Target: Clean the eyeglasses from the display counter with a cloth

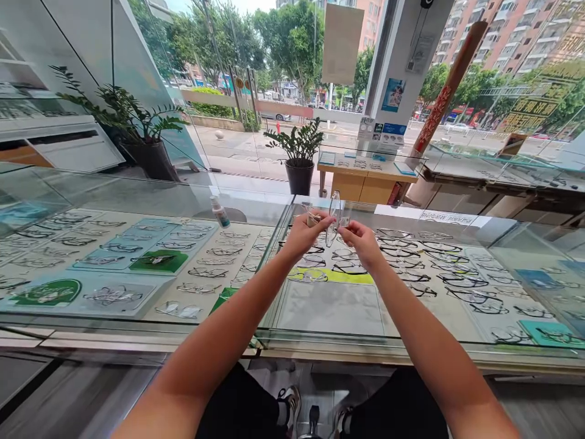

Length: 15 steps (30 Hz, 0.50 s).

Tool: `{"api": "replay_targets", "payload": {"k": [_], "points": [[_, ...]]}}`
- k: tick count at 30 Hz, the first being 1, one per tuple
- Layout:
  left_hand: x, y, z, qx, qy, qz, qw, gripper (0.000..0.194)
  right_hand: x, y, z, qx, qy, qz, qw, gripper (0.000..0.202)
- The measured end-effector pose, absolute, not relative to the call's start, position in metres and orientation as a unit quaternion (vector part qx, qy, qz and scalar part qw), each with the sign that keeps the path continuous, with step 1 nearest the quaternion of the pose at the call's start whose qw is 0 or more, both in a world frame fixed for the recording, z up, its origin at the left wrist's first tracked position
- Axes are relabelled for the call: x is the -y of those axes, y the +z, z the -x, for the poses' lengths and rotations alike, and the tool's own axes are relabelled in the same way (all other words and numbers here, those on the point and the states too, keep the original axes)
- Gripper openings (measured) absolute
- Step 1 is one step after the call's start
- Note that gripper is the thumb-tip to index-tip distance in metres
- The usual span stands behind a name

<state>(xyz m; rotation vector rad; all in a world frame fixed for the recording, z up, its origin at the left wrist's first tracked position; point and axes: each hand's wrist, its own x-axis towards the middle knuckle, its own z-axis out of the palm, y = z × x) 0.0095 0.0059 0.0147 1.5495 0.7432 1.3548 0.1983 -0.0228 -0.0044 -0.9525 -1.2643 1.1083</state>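
A pair of thin-rimmed eyeglasses point(337, 196) is held upright above the glass display counter point(326, 314). My left hand point(303, 235) has its fingers closed on the frame from the left, and a folded temple seems to show by its knuckles. From the right, my right hand point(363, 244) pinches at the rim with thumb and fingers. Beside its fingertips shows a small pale tag point(344, 221), too small to read. Under the glass, below both hands, lie rows of eyeglasses point(354, 269), some on a yellow-green strip.
A small white bottle with a teal label point(220, 212) stands on the counter to the left. Further eyeglasses point(475, 300) fill the case at right. Behind are a potted plant point(299, 149) and a wooden table point(365, 183) by the window.
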Motion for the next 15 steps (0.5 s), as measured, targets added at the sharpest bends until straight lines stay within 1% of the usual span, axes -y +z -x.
{"api": "replay_targets", "payload": {"k": [6,11,15], "points": [[-0.002,0.011,-0.012,-0.311,0.548,-0.627,0.458,0.049,0.027,-0.006,-0.194,0.531,0.499,0.394,0.560,0.047],[-0.001,0.009,-0.013,-0.298,0.552,-0.636,0.450,0.047,0.033,-0.002,-0.191,0.538,0.468,0.415,0.566,0.051],[-0.001,0.008,-0.013,-0.304,0.546,-0.634,0.455,0.047,0.034,0.000,-0.191,0.539,0.466,0.412,0.568,0.053]]}}
